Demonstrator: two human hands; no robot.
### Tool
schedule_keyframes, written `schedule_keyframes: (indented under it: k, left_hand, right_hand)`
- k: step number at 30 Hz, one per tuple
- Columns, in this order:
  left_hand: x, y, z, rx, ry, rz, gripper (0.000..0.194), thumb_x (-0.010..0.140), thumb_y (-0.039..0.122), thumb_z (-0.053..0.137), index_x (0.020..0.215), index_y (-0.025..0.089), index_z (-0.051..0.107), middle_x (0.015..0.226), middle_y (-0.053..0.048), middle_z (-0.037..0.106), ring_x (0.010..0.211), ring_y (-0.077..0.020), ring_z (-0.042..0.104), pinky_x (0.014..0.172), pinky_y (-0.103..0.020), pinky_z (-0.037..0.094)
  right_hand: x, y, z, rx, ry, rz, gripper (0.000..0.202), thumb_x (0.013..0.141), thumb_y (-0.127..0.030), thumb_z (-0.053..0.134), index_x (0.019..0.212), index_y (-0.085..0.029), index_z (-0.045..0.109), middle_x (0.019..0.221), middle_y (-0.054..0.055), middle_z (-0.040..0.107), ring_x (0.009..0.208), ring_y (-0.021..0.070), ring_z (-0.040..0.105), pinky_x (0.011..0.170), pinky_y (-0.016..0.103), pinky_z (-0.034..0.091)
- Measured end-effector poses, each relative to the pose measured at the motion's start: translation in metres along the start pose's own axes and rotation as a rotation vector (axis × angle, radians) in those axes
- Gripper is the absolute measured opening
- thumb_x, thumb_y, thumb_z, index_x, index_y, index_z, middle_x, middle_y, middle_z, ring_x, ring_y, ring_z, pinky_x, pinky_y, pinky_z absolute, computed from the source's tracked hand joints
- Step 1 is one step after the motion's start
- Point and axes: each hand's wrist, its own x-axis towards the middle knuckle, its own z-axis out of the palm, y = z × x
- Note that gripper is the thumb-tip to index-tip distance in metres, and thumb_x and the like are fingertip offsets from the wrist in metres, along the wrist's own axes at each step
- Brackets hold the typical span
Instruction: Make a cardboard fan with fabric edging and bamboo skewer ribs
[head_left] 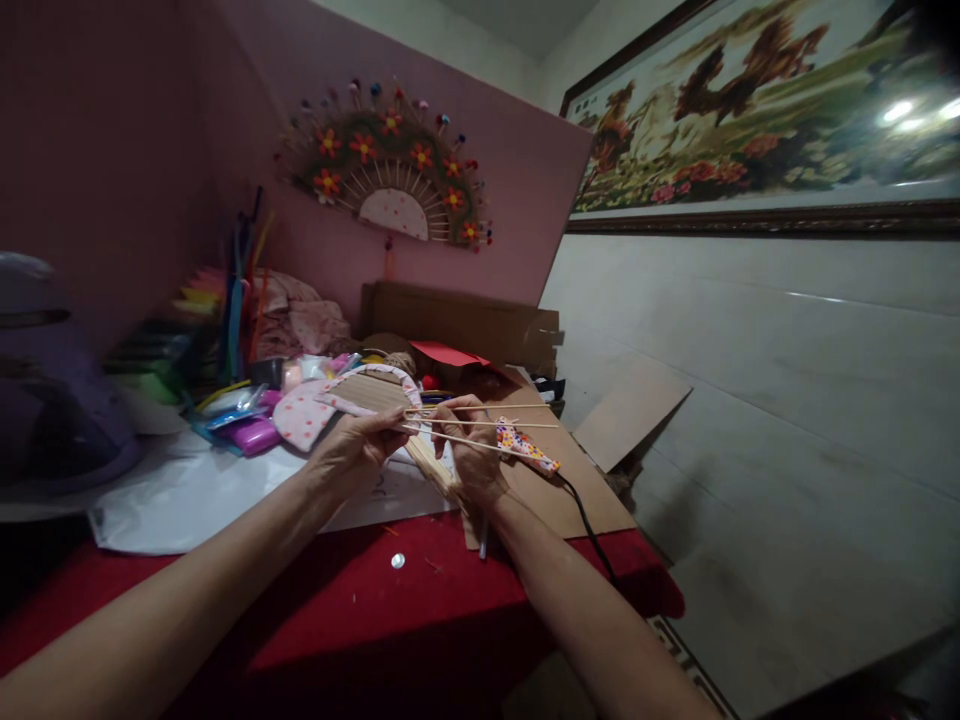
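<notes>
My left hand (367, 440) pinches the piece with the thin wooden sticks (517, 425) at their left ends; the sticks fan out to the right. Just right of it my right hand (471, 440) is closed at the sticks, its fingers curled; what exactly it grips is too small to tell. Behind my left hand is a half-round cardboard piece (367, 392) edged with spotted cloth. A bundle of flat wooden sticks (429, 462) lies below my hands. Beyond my right hand rests a flower-patterned object (529, 448) with a black cord.
A red cloth (337, 620) covers the table, with a white sheet (187, 500) and brown cardboard (592, 500) on it. Colourful packets (251, 432) lie at the left. A decorated fan (394, 180) is on the pink board behind. A purple object (60, 400) stands far left.
</notes>
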Motion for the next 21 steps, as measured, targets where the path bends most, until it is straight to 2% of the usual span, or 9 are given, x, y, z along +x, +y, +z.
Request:
schedule_keyframes:
  k: [10,14,21]
  left_hand:
    - [-0.0045,0.0004,0.0022,-0.038,-0.04,0.011,0.016,0.068,-0.004,0.055,0.069,0.011,0.061,0.063,-0.004,0.066,0.055,-0.0119,0.062,0.055,-0.023,0.054]
    - [-0.0028,-0.0006,0.0002,-0.036,-0.044,0.013,0.015,0.065,-0.003,0.057,0.069,0.011,0.061,0.068,-0.005,0.068,0.057,-0.012,0.062,0.055,-0.023,0.054]
    - [-0.0008,-0.0021,-0.0025,0.006,-0.057,0.028,0.013,0.066,-0.003,0.059,0.066,0.01,0.061,0.065,-0.004,0.067,0.056,-0.0115,0.062,0.054,-0.022,0.053]
  right_hand:
    - [-0.0006,-0.0023,-0.0001,0.002,-0.02,0.023,0.019,0.081,-0.037,0.058,0.08,-0.02,0.05,0.067,-0.004,0.056,0.044,0.0055,0.046,0.038,0.017,0.039]
    - [-0.0008,-0.0021,0.0003,0.002,-0.012,0.008,0.02,0.081,-0.038,0.058,0.079,-0.019,0.051,0.066,-0.004,0.056,0.043,0.0055,0.046,0.038,0.017,0.039]
    - [-0.002,-0.0024,0.0021,0.019,-0.008,0.015,0.015,0.08,-0.032,0.06,0.08,-0.019,0.052,0.065,-0.004,0.056,0.045,0.0066,0.048,0.038,0.017,0.041]
